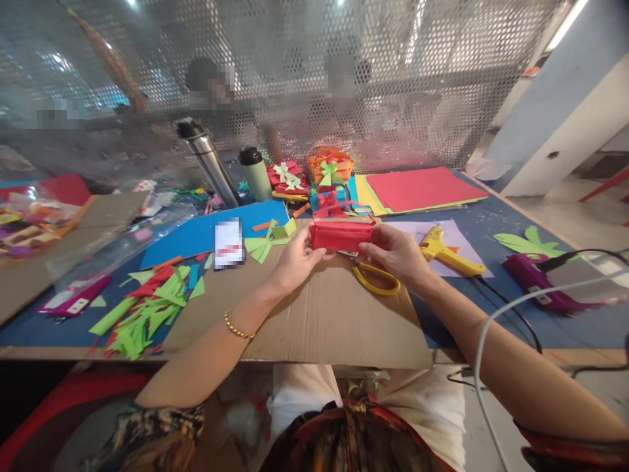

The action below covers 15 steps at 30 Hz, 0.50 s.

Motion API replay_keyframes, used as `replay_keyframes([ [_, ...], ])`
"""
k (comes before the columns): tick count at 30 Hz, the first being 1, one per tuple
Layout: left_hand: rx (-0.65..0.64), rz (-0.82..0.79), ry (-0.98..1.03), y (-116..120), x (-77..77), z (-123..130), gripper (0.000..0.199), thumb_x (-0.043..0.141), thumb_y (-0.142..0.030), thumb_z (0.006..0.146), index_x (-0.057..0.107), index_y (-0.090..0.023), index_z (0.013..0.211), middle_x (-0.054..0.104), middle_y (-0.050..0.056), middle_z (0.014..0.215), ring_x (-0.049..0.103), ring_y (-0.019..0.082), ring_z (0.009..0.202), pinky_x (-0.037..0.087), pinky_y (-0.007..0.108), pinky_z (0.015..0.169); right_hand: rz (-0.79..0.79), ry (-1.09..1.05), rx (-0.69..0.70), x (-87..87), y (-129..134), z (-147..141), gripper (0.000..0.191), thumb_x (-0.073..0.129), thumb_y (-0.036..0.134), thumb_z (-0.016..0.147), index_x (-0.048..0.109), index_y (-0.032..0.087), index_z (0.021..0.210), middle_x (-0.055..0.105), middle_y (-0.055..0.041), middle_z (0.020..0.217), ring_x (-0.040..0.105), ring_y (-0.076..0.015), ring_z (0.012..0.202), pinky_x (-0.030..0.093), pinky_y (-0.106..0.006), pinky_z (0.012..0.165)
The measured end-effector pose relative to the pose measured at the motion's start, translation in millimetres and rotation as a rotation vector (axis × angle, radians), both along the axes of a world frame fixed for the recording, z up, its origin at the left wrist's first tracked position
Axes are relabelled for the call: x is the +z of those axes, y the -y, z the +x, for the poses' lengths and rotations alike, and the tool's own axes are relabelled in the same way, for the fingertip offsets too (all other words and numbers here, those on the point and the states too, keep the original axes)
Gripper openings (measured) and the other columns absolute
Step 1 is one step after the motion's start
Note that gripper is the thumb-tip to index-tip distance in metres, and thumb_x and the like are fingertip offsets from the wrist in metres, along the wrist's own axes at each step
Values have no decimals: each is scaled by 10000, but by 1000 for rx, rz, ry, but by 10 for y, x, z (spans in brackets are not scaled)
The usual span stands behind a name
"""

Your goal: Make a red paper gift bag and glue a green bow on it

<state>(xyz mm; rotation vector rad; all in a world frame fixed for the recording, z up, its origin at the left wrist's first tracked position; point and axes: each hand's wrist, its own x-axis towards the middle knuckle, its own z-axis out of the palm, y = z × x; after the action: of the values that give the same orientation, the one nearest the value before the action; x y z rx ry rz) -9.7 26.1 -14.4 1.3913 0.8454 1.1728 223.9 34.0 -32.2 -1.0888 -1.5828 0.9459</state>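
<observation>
A small red paper bag (343,237) with a thin arched handle is held up over the cardboard sheet (295,314). My left hand (301,254) grips its left end, thumb at the lower front edge. At the right end, my right hand (393,250) pinches the lower corner. Yellow-handled scissors (377,280) lie just below my right hand, their blades partly hidden under the bag. Behind the bag stand a blue paper bag with a red bow (328,198) and an orange one (330,162) with a green paper flower.
A yellow glue gun (449,254) rests on lilac paper at the right, its cord trailing. Green paper scraps (147,314) pile at the left, near a blue sheet (196,229). A steel bottle (210,160) and green bottle (255,174) stand behind. A pale cable (484,354) crosses my right arm.
</observation>
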Motion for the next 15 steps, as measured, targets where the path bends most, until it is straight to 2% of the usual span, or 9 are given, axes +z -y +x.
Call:
replay_keyframes([
  [4,-115,-150,186,-55,30,-21,374,745,-153,836,727,-152,1209,779,120,1206,769,268,1104,663,416,972,-10,-70,7,28,0,6,405,844,563,757,692,227,926,780,-38,795,708,-196,616,603,-358,599],
  [7,-143,-226,288,-85,63,-51,258,710,-188,890,766,-116,1131,790,160,1198,762,311,1159,649,459,1010,-60,-154,22,73,6,12,450,887,577,705,695,229,916,767,-34,776,721,-201,647,629,-365,625],
  [11,-160,-256,276,-81,79,-67,188,680,-193,960,777,-111,1099,809,163,1120,774,307,1153,635,452,1033,-104,-180,40,95,15,17,437,915,561,686,698,235,881,758,-30,763,720,-203,658,641,-371,635],
  [15,-183,-290,284,-84,62,-71,173,661,-153,968,778,-102,1084,819,163,1043,796,302,1097,634,457,1035,-87,-164,54,53,-5,23,424,901,546,706,688,225,882,742,-27,744,699,-188,646,608,-339,602],
])
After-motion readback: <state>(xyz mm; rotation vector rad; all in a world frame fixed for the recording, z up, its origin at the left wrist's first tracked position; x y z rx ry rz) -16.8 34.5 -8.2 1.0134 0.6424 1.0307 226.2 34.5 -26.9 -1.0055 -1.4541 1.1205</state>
